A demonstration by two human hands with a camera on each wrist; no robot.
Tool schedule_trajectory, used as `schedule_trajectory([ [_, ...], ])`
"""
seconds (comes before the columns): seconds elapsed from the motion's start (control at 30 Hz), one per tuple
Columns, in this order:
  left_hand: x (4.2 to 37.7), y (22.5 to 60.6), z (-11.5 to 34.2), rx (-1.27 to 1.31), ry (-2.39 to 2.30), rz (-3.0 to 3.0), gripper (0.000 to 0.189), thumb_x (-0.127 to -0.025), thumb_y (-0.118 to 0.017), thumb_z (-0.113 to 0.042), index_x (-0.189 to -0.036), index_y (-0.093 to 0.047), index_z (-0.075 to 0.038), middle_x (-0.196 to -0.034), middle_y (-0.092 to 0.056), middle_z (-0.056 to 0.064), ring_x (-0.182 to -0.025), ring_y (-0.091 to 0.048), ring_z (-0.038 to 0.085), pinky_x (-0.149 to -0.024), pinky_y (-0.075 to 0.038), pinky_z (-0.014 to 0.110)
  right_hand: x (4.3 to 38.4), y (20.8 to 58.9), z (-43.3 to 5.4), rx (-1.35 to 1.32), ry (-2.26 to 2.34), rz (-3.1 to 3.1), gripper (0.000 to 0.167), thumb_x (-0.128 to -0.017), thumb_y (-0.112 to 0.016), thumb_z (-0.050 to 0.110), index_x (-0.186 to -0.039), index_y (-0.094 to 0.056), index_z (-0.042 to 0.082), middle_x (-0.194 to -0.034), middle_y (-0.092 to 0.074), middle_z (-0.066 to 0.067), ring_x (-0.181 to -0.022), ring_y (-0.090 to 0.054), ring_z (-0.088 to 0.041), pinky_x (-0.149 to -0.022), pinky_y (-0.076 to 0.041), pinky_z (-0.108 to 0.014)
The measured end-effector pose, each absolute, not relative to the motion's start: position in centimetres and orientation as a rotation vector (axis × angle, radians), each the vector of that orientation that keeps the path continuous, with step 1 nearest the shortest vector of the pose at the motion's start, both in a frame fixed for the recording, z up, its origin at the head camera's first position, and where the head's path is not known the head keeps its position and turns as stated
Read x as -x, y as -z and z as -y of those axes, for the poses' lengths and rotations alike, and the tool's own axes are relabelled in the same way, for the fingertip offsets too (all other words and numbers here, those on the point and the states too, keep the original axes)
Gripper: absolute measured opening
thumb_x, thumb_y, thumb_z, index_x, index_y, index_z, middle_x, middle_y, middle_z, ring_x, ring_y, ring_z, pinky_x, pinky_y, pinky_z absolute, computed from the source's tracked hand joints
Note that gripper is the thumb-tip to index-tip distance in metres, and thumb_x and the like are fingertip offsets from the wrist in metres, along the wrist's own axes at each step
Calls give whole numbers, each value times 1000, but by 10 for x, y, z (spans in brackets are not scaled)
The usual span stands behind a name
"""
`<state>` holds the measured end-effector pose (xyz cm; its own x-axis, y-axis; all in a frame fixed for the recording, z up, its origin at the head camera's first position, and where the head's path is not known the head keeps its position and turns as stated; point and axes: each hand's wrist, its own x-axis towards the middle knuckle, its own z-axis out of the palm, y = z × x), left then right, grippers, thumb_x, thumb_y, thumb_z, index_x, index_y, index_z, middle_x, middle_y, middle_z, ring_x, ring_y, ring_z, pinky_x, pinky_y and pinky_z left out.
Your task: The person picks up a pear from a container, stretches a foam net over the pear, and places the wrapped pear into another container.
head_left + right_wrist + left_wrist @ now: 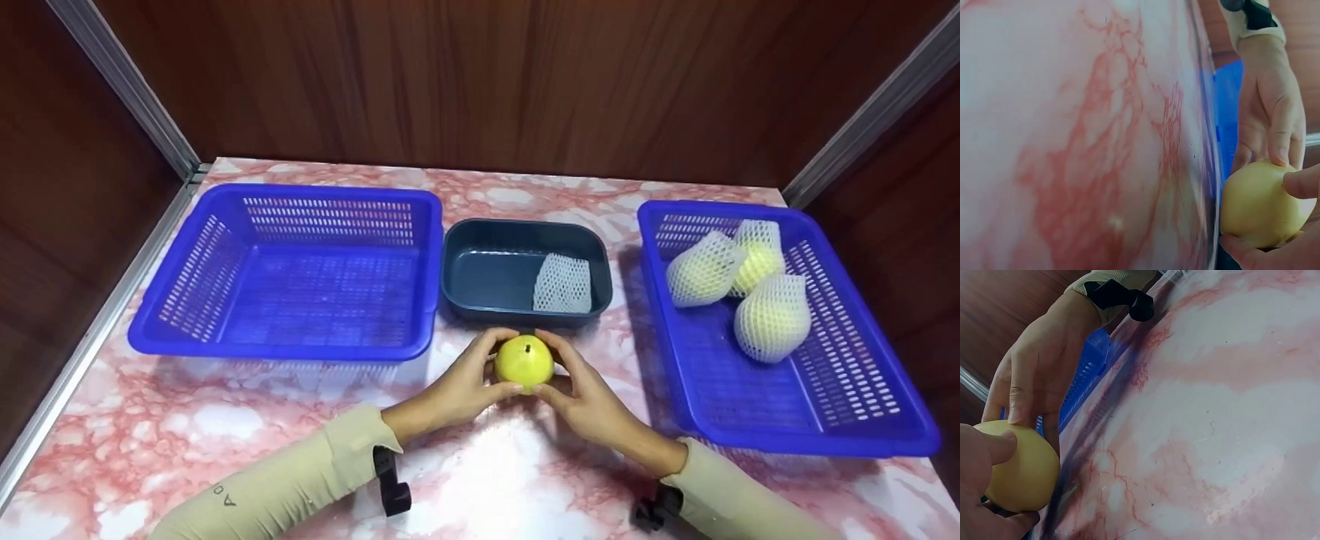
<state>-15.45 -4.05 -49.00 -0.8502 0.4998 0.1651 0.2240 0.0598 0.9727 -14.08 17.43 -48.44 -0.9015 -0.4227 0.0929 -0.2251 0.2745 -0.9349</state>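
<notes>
A yellow pear (pixel 523 363) with a dark stem on top is held between both hands, close in front of the dark container. My left hand (pixel 466 381) grips its left side, thumb at the front and fingers curved behind. From the other side my right hand (pixel 592 390) grips it the same way. In the left wrist view the smooth yellow skin of the pear (pixel 1024 467) shows bare between the thumbs and fingers. The right wrist view shows the pear (pixel 1264 202) cupped from both sides too.
The dark container (pixel 487 281) holds one white foam net sleeve (pixel 564 283). A blue basket (pixel 285 350) stands on the left. In the right blue basket (pixel 675 375) lie three pears in foam nets (pixel 772 319). All stand on a red-and-white marbled table (pixel 225 420) before wood-grain panels.
</notes>
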Motion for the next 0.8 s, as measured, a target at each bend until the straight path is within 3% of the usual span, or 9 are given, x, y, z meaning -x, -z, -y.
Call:
schedule_trajectory([
  [0.33, 157, 494, 38, -757, -1845, -2141, 60, -90, -70, 9, -140, -38, 4, -141, -42, 22, -129, -51, 32, -111, -44, 37, 142, 487, -176, 591, 1672, -2419, 69, -92, -68, -6, -153, -35, -2, -153, -43, -20, -140, -41, -37, -114, -39, -53],
  [0.57, 160, 495, 38, -769, -1843, -2134, 61, -87, -72, 11, -137, -39, 3, -140, -43, 21, -129, -51, 32, -111, -45, 35, 143, 490, -176, 595, 1672, -2430, 68, -91, -71, -3, -150, -39, 1, -151, -46, -17, -139, -42, -36, -114, -37, -55],
  [0.8, 162, 493, 39, -735, -1815, -2139, 63, -84, -75, 11, -136, -41, 1, -140, -45, 17, -131, -52, 28, -111, -44, 32, 145, 489, -176, 479, 1775, -2367, 60, -89, -59, -11, -147, -45, 1, -148, -49, -16, -136, -46, -36, -111, -42, -52],
])
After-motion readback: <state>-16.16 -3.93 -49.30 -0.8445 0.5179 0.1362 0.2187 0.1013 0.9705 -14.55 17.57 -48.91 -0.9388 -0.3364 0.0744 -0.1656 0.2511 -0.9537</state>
